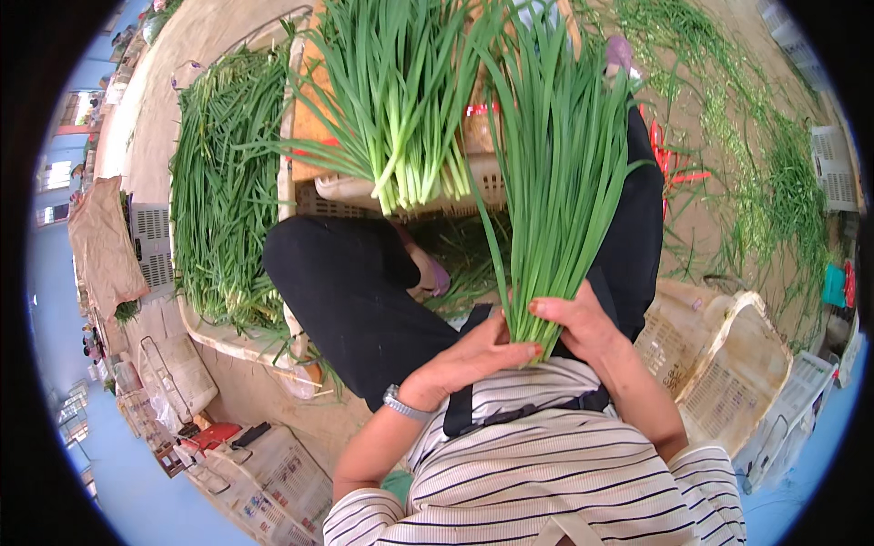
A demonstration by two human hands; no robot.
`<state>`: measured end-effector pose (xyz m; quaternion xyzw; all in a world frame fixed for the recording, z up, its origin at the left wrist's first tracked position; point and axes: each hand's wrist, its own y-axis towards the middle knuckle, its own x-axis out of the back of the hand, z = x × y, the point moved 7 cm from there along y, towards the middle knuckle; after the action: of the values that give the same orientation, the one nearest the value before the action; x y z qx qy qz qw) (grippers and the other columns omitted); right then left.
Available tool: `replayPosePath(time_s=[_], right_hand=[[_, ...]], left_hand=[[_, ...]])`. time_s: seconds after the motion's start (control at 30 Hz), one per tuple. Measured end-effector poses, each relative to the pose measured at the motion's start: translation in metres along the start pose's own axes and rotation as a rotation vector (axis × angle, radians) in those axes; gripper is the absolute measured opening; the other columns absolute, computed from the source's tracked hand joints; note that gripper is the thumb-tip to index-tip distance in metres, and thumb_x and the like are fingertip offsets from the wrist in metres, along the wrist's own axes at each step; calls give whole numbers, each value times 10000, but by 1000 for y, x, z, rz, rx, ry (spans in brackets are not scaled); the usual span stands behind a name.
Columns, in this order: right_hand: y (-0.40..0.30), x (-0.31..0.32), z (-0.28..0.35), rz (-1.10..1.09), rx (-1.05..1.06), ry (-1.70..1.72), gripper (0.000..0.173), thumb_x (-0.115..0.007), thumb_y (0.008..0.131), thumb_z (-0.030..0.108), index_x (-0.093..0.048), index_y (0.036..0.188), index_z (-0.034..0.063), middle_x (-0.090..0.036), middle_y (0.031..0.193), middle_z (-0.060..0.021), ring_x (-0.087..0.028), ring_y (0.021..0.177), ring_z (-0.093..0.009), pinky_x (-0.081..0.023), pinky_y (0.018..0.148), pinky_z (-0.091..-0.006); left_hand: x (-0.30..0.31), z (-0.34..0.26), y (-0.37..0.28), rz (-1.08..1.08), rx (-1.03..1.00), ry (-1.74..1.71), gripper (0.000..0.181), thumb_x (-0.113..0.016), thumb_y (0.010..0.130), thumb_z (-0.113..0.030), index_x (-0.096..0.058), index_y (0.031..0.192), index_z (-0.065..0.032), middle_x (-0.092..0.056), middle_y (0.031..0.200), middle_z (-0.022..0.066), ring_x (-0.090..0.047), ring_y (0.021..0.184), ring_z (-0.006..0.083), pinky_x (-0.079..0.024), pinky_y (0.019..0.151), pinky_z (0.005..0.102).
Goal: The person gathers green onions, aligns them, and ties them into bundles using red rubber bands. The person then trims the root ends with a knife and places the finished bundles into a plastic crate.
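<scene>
A bunch of long green leafy stalks, like Chinese chives, stands fanned out over my lap, with its stem ends near my waist. My left hand grips the lower stems from the left, its thumb across the ends. From the right, my right hand closes round the same bunch with its thumb in front. Past my knees, a second pile of the stalks lies on a wooden board, its pale ends towards me. To the left, a plastic crate is filled with more stalks.
Red strips and leaf scraps lie on the floor at the right. An off-white plastic basket stands by my right side. More crates are at the lower left, and a crate under brown cloth is farther left.
</scene>
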<state>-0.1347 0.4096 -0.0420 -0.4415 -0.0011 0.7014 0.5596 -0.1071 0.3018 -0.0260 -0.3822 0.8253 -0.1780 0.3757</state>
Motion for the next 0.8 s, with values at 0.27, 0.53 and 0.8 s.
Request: replayPosePath(time_s=[0.27,0.53,0.8], right_hand=[[0,2,2,37,-3,84,386,-665,770,100,-567,1122,-28,-640,1041,-98,-624,931,-169,-507,833,-309],[2,2,4,6,23,97,388,-653,782,64,-550,1145,-26,-629,1049,-91,-614,941,-165,-495,841,-306],[6,0,-4,54,-2,204,350,-629,808,85,-522,1118,-39,-622,971,-113,-647,907,-228,-554,795,-375]], left_hand=[[34,0,-12,-333,-290,-125,325,-506,955,-290,-470,1182,-59,-553,1182,57,-522,1102,134,-437,888,302],[27,-26,-3,-443,-523,-164,143,-608,878,-12,-548,1007,-27,-545,1029,26,-535,887,80,-466,793,237],[30,-19,-28,-554,-552,-218,75,-594,906,-96,-539,911,-45,-611,959,67,-587,835,124,-437,720,234]])
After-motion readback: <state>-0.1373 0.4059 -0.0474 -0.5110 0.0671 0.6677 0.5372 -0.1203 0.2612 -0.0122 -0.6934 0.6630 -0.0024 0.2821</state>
